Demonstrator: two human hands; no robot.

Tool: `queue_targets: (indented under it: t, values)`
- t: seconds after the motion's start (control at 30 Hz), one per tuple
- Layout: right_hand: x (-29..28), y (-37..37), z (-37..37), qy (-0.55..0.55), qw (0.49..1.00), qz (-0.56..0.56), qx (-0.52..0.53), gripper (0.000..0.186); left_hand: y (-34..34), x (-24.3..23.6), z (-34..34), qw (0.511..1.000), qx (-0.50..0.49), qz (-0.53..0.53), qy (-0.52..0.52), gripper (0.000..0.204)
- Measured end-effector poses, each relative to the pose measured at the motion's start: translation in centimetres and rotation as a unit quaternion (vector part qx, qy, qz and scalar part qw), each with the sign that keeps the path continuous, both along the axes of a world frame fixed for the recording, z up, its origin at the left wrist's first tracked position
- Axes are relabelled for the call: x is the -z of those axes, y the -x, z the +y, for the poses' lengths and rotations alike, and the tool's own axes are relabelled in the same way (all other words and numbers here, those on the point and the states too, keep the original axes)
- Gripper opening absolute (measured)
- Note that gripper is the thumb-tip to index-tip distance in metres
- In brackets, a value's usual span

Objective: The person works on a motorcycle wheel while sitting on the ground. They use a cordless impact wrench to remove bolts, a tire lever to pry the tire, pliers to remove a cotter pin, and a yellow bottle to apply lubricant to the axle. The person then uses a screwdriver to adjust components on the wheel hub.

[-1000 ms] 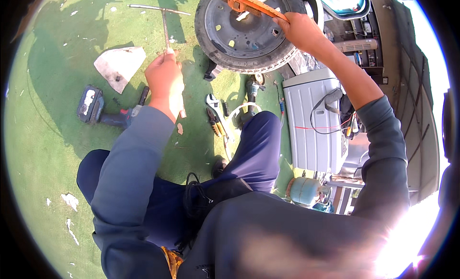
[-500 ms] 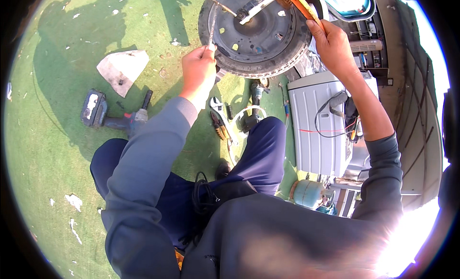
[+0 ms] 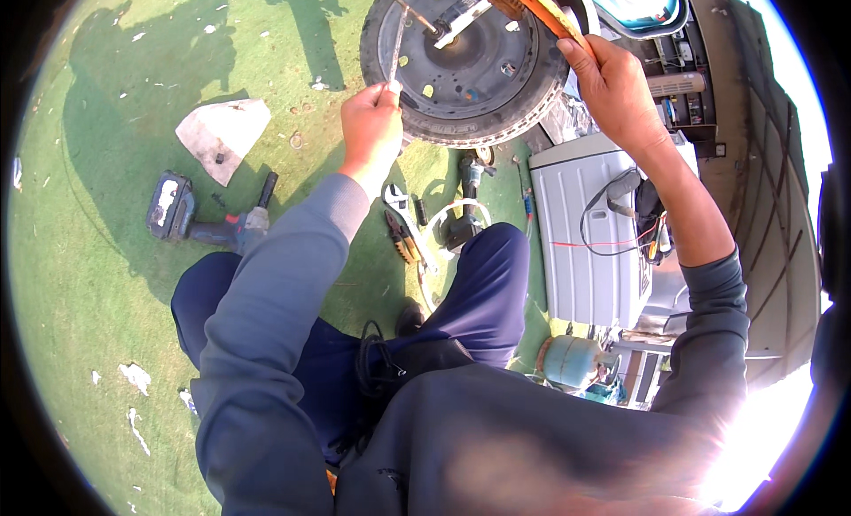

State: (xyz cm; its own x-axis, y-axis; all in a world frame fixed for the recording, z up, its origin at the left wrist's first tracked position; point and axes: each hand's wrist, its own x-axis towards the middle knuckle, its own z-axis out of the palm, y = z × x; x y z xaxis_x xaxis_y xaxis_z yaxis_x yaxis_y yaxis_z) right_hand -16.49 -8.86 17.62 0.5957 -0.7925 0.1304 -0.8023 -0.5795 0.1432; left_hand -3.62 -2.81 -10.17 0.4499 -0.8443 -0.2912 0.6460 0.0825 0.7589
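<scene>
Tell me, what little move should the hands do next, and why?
Perhaps the left hand should gently check that the metal T-bar fits snugly: one tip looks close to the wheel's middle, but whether it's seated can't be seen. The right hand already grips the orange wrench.

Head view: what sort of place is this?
Likely an open-air repair spot, perhaps a yard: a tyred wheel, a cordless power tool and an adjustable wrench lie on sunlit green ground.
</scene>
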Motion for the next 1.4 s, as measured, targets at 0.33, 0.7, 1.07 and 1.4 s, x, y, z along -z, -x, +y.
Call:
queue_targets:
  t: [0.33, 0.7, 1.07, 1.4]
  values:
    - [-1.0, -1.8, 0.0, 0.028, 0.997, 0.028, -0.067, 0.05, 0.5, 0.2, -0.2, 1.0, 0.009, -0.021, 0.006, 0.025]
    - [-2.3, -6.6, 0.4, 0.073, 0.98, 0.119, -0.141, 0.047, 1.5, 0.9, -0.4, 0.997, -0.04, -0.04, 0.061, 0.025]
    - [-5.8, -13.9, 3.8, 0.005, 0.97, 0.24, -0.029, 0.047, 1.9, 2.1, -0.6, 0.992, -0.045, -0.103, 0.056, 0.021]
    - [-5.2, -15.1, 3.1, 0.058, 0.938, 0.327, -0.096, 0.037, 2.7, 2.4, -1.2, 0.99, -0.061, -0.115, 0.059, 0.021]
